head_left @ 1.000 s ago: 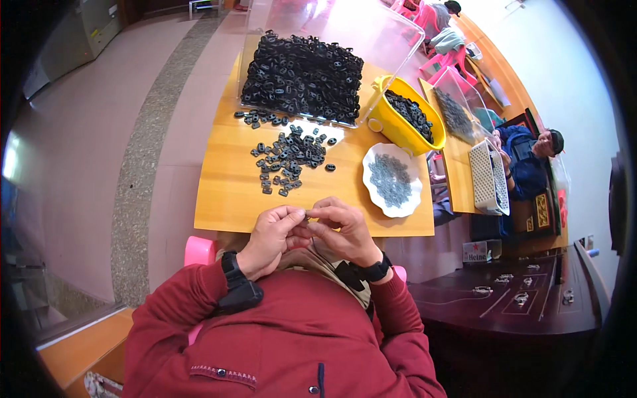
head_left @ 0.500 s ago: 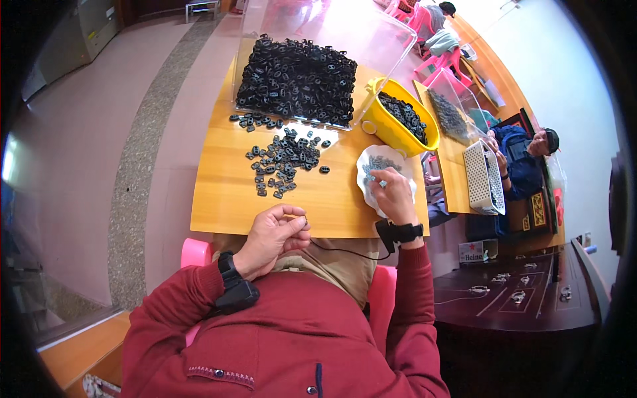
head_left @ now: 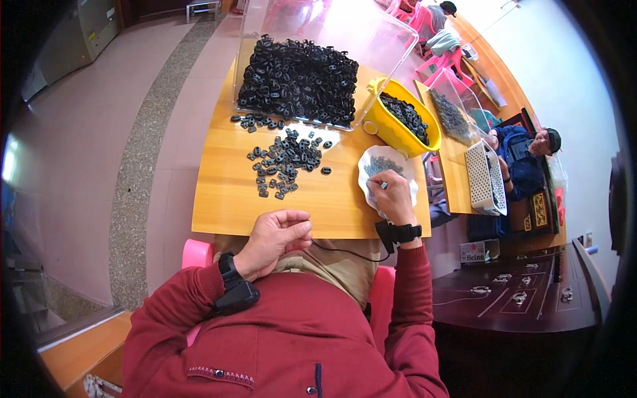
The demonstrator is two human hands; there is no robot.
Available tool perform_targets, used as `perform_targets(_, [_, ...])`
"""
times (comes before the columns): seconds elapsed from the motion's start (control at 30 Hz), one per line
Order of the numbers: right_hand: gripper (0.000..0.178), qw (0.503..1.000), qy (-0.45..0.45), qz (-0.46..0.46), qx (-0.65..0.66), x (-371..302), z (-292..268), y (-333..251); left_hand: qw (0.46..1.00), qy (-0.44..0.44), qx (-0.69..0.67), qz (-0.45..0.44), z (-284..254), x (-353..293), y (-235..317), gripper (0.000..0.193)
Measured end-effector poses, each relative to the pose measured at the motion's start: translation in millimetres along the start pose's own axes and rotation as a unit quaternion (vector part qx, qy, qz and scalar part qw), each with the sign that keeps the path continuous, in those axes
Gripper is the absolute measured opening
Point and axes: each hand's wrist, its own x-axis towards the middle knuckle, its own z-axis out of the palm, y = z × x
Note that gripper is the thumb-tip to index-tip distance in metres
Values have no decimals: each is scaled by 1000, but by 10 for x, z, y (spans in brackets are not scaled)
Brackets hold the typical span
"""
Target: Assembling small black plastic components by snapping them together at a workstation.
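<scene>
My left hand (head_left: 277, 240) hovers at the table's front edge, thumb and fingers pinched together; what they hold, if anything, is too small to make out. Over a white scalloped dish (head_left: 364, 178) my right hand (head_left: 394, 199) pinches a small shiny metal piece (head_left: 383, 186). Many small grey metal pieces (head_left: 383, 164) lie in that dish. Beyond my left hand, a loose pile of small black oval parts with holes (head_left: 286, 159) is spread on the wooden table (head_left: 222, 199).
A clear plastic bin (head_left: 292, 117) full of black parts stands at the back. Beside it is a yellow tub (head_left: 393, 138) with more parts. At right, a person (head_left: 521, 159) sits by a white perforated basket (head_left: 479, 176). A black cable (head_left: 345, 251) runs below the table edge.
My left fingers have straightened a little, and the dark bit at their tips no longer shows. My right hand has shifted slightly at the dish, its metal piece now seen between the fingertips.
</scene>
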Motion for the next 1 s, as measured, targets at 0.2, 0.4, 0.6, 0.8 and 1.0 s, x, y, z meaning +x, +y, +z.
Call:
perform_targets(0.2, [9, 996, 43, 42, 72, -92, 13, 37, 1000, 3, -1, -3, -5, 3, -14, 21])
perform_targets(0.4, [12, 985, 77, 80, 136, -203, -44, -99, 1000, 4, -17, -12, 2, 27, 3, 17])
perform_targets(0.6, [9, 913, -22, 124, 388, -368, 50, -605, 1000, 5, -17, -10, -8, 19, -3, 18])
perform_targets(0.8, [10, 870, -105, 127, 464, -536, 324, -918, 999, -4, -37, -8, -23, 18, -27, 18])
perform_targets(1.0, [10, 852, -132, 116, 494, -606, 481, -955, 999, -9, -40, -7, -33, 24, -27, 18])
